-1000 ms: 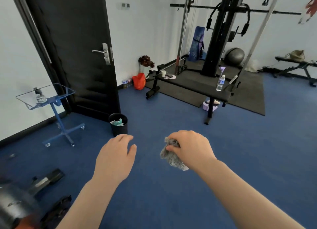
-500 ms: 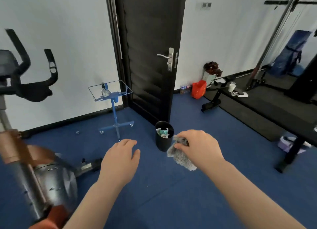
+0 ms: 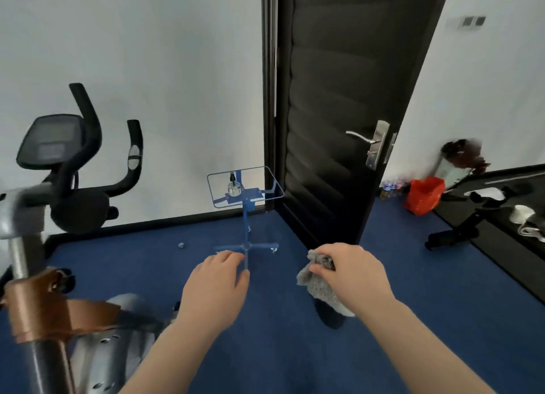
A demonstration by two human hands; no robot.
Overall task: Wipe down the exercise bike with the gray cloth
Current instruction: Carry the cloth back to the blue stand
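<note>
Exercise bike [image 3: 62,205]: seen at the far left, with console and handlebars raised; untouched by either hand.
Gray cloth [image 3: 320,290]: bunched and held well to the right of the bike, apparently kept ready for wiping, which is judged not yet begun.
Right hand [image 3: 351,272]: fingers curled tight on the cloth.
Left hand [image 3: 218,287]: empty, fingers loosely together, nothing touched, nearer the bike.
Blue stand [image 3: 246,205]: placed right of the bike, beyond the hands.

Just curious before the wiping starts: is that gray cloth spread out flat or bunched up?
Bunched up. The fuzzy gray cloth is gathered in the right hand, hanging below the fingers as a crumpled wad.
</note>
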